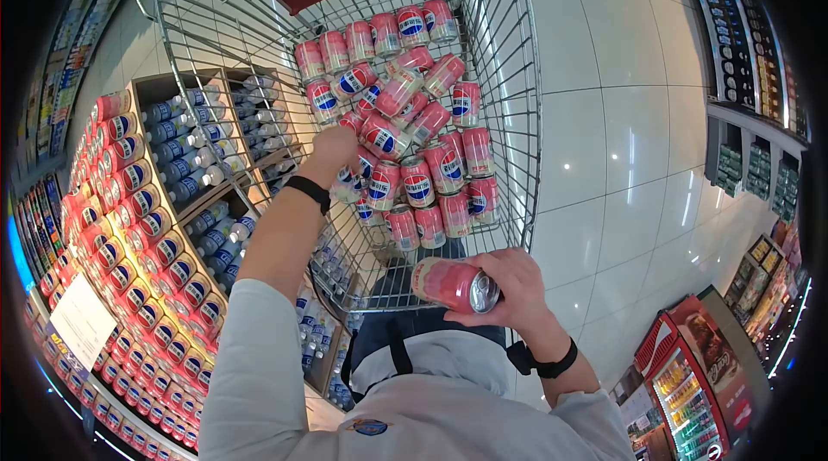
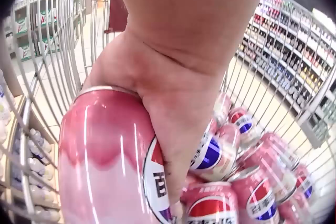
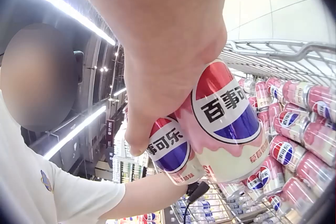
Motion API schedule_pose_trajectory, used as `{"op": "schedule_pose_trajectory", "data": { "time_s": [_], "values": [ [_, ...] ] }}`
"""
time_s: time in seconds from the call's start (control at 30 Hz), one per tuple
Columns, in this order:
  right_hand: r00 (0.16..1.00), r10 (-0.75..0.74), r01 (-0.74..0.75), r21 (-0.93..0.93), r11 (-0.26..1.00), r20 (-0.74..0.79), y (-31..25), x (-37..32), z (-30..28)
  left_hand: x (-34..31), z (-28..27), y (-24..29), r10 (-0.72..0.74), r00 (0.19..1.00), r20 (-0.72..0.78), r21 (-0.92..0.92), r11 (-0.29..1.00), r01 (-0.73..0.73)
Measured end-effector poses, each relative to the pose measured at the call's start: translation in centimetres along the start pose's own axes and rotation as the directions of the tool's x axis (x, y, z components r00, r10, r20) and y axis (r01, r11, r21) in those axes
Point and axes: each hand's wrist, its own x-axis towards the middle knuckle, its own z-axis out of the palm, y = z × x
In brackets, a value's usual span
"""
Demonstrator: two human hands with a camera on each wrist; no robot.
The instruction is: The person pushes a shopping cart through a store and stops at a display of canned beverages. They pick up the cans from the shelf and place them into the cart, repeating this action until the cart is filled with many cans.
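Inside the shopping cart, my left hand grips a pink soda can at the cart's left side, low beside the other cans. Its fingertips are hidden behind the can. My right hand holds two pink soda cans over the cart's near edge, close to my body. One can shows its round red, white and blue logo toward the wrist camera; the second can is partly covered by the fingers. Many matching cans fill the cart, upright in rows and lying loose in a heap.
To the left rises a stacked display of matching pink cans with a white sign. Between it and the cart stands a shelf of water bottles. Tiled floor runs along the right, with a red drinks cooler farther off.
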Motion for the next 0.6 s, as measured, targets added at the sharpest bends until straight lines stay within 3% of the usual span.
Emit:
{"op": "schedule_pose_trajectory", "data": {
  "time_s": [0.07,0.2,0.27,0.4,0.6],
  "values": [
    [1.000,0.012,-0.012,-0.001,1.000,0.012,0.2,0.1,0.1,0.9,-1.6,-0.3,0.196,0.968,-0.160,-0.094,0.973,-0.212],
    [0.999,-0.004,0.003,-0.015,1.000,-0.050,0.7,0.6,0.7,2.8,-2.7,-0.5,0.224,0.971,-0.087,-0.237,0.942,-0.238],
    [0.998,0.000,-0.002,-0.024,1.000,-0.069,1.0,1.0,0.8,5.1,0.3,-1.0,0.235,0.939,-0.252,-0.332,0.890,-0.312],
    [0.996,0.082,-0.086,-0.089,0.992,-0.043,1.3,2.5,1.2,5.1,2.2,-1.5,0.205,0.913,-0.353,-0.537,0.754,-0.377],
    [0.959,0.279,-0.284,-0.132,0.950,-0.057,2.1,9.1,3.7,5.4,3.5,-0.8,0.178,0.860,-0.478,-0.616,0.630,-0.473]
  ]
}}
